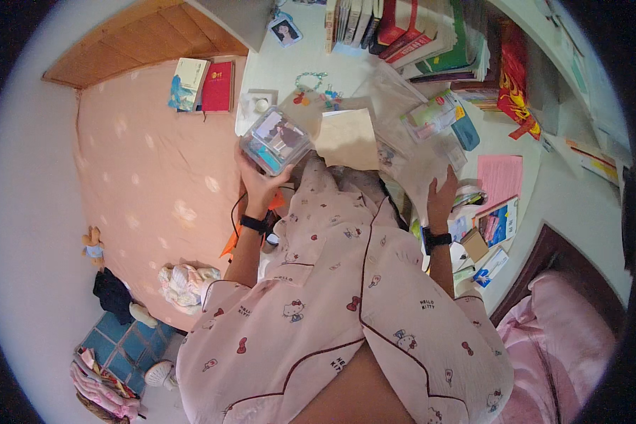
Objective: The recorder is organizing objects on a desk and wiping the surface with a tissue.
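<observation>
Left hand (pixel 256 180) grips clear box (pixel 275 140); right hand (pixel 442 194) splayed flat on cluttered white desk (pixel 290 63); pink bed (pixel 148 177) alongside.

A clear, glossy plastic box (pixel 274 140) sits in the left hand (pixel 256 182). Beside it lies a matt tan paper envelope (pixel 347 138). The right hand (pixel 442 194) rests on crinkled, shiny transparent plastic bags (pixel 403 152) covering the smooth white desk (pixel 290 67). To the left, a matt peach cloth bedsheet (pixel 148 177). Far left, warm wooden flooring (pixel 131 39). Far right, glossy book covers (pixel 403 32).
</observation>
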`<state>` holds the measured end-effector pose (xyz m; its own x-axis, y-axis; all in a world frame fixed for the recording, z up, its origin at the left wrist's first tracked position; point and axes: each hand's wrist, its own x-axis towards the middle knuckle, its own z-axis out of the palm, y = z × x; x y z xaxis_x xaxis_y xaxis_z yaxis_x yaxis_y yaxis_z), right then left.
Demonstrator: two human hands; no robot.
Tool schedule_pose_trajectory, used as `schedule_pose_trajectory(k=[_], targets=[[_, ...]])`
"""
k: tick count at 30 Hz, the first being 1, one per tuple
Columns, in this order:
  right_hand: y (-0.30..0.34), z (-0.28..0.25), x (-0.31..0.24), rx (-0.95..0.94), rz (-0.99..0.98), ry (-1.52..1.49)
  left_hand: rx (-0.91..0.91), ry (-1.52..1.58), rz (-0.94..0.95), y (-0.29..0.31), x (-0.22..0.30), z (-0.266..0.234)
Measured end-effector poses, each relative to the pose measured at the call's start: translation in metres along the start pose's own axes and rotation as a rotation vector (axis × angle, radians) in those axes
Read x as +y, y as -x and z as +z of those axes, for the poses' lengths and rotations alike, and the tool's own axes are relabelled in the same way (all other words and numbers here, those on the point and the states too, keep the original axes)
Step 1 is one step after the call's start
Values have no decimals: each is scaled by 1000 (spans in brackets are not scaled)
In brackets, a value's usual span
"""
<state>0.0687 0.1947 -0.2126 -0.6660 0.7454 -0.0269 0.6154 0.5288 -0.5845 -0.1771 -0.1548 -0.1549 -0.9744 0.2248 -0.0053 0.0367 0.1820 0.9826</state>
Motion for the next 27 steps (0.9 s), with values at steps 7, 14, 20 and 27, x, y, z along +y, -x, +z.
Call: schedule_pose_trajectory(k=[7, 14, 20, 27], targets=[[-22, 42, -155, -271, -685, 2, -2, -101, -33, 3, -26, 5], [-50, 78, -153, -345, -863, 250, -40, 156, -18, -3, 13, -9], [-45, 35, -193, -384, -242, -627, -161, 352, -132, -6, 79, -24], [-21, -21, -308, -522, -606, -1090, -298, 227, -24, -3, 81, -31]])
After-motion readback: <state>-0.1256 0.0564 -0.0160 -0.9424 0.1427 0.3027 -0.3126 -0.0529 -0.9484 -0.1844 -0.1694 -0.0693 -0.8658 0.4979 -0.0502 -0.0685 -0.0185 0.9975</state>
